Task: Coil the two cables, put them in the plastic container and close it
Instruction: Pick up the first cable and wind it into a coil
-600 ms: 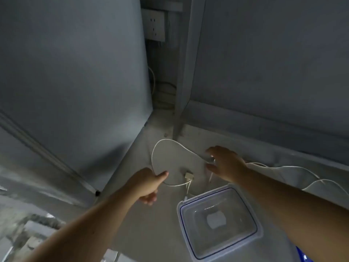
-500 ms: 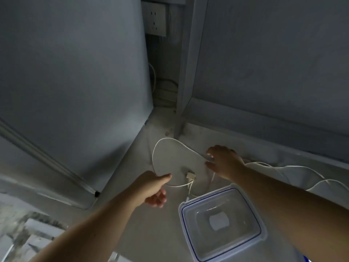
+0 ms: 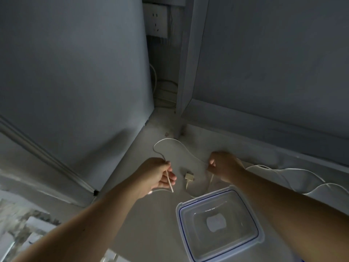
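Observation:
A thin white cable (image 3: 170, 140) loops across the grey floor. My left hand (image 3: 157, 173) pinches it near one end, and a short stiff tail sticks out below the fingers. My right hand (image 3: 222, 165) grips the same cable further along, fingers curled round it. Between the hands a beige connector (image 3: 189, 176) lies on the floor. More white cable (image 3: 302, 173) trails off to the right behind my right forearm; I cannot tell where one cable ends and the other starts. The clear plastic container (image 3: 219, 225), with its blue-sealed lid on, sits near my right forearm.
A grey panel (image 3: 75, 82) stands on the left and a grey ledge and wall (image 3: 264, 129) on the right, meeting at a narrow corner. A wall socket (image 3: 156, 21) and hanging wires (image 3: 162, 91) fill that corner gap. Rubble-like debris (image 3: 28, 224) lies at lower left.
Both hands have closed on the white cable. The left hand lifted its end off the floor, and the right hand curled round the cable where it was lying open before.

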